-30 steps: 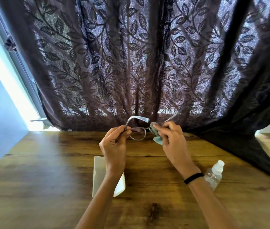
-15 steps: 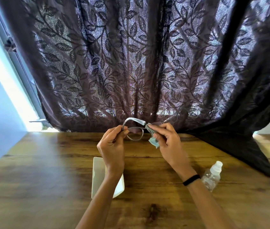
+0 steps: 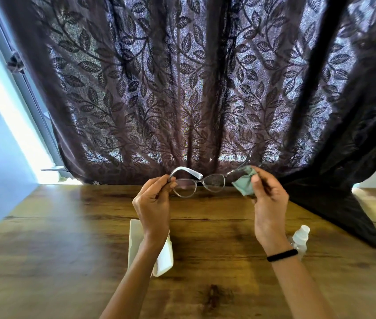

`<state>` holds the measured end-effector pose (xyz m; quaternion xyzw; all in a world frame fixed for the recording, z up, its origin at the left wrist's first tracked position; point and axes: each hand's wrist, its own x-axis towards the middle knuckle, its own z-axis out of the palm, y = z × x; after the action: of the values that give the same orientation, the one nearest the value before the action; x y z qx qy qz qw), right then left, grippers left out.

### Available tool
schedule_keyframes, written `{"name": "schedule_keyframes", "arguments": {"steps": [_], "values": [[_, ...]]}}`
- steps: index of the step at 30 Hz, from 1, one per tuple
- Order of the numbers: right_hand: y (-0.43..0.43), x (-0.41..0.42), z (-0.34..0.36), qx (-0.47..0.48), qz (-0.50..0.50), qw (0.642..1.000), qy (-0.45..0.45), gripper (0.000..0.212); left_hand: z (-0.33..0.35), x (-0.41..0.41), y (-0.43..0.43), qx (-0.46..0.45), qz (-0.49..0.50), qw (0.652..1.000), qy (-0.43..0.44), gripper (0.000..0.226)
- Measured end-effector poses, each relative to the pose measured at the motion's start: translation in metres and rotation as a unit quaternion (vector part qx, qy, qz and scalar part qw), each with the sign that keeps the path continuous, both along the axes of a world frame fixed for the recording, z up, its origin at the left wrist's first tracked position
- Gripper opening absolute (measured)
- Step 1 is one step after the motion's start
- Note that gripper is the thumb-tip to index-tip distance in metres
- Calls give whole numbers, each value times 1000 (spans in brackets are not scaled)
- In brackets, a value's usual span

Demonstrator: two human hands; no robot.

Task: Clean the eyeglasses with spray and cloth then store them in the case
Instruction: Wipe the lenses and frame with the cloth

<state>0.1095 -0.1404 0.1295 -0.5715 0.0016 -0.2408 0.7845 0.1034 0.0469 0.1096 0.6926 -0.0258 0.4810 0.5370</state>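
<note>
The eyeglasses (image 3: 198,184) are held up in the air above the wooden table (image 3: 67,238), right in front of the dark leaf-patterned curtain (image 3: 182,88), temples unfolded. The left hand (image 3: 153,203) pinches the frame at its left end by the hinge. The right hand (image 3: 268,199) has a bunched-up green cleaning cloth (image 3: 244,183) gripped between thumb and fingers, pressed against the right end of the frame, just beside the lens. Down on the table, the white glasses case (image 3: 164,256) lies partly hidden under the left forearm, and a small clear spray bottle (image 3: 300,238) with a white cap sits beside the right wrist, which has a black band (image 3: 282,255) on it.
</note>
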Motion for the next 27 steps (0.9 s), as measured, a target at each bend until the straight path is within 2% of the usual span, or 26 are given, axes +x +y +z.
{"name": "schedule_keyframes", "arguments": {"steps": [3,7,10,13,19,25,27], "values": [[-6,0,8,-33,-17,999,-40,23,0,-2,-1,19,-1,1000,-2,20],[-6,2,13,-180,22,981,-64,32,1,-1,-2,26,-12,1000,-5,20],[-6,5,12,-282,-14,956,-76,23,1,0,1,17,-19,1000,-8,20],[-6,6,10,-285,-40,956,-58,16,-1,1,4,30,-30,999,-8,21],[-8,8,8,-276,-89,956,-42,20,-9,-3,6,11,-116,993,6,38],[-6,6,9,-242,-101,965,-28,17,-27,-9,2,-61,-186,980,44,27],[-3,5,8,-223,-89,971,-19,16,-31,-9,-3,-36,-189,979,70,43]]}}
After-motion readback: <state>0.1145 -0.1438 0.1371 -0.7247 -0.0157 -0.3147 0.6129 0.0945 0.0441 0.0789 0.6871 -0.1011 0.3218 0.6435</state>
